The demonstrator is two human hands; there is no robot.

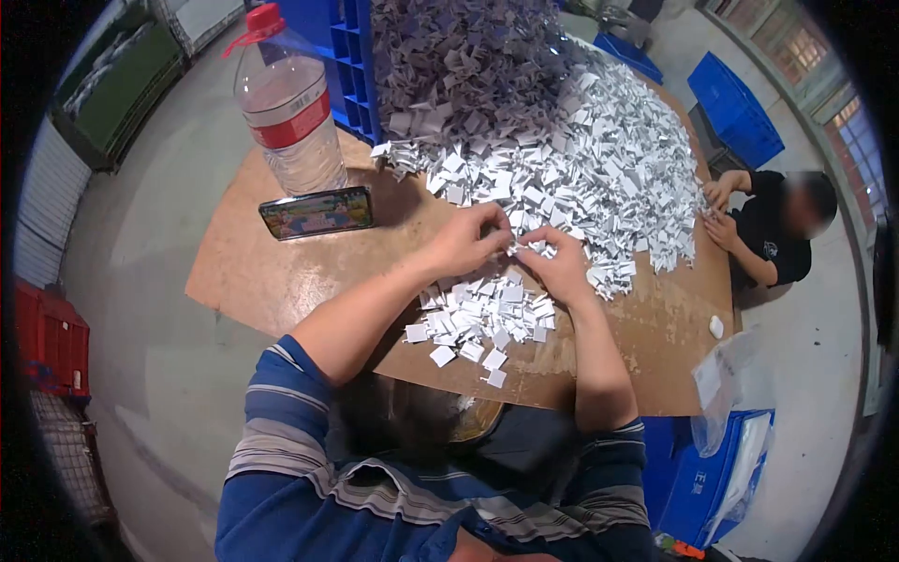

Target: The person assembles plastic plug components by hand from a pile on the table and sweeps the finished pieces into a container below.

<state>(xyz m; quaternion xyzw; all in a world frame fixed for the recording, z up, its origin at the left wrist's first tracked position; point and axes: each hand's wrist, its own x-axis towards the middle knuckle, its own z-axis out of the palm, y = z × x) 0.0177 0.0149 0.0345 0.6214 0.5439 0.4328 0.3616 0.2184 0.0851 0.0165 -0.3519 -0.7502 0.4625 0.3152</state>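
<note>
Striped shirt, left hand and right hand, grip pinched on white piece

On your desk, a pile of pieces lies near you, a heap behind it; leftward, a phone stands before a bottle.

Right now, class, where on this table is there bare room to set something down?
Bare table shows between the phone and the left forearm, and between the right forearm, the large pile of white pieces and the table's right edge. Crowded spots: that large pile and the small pile between the forearms.
</note>
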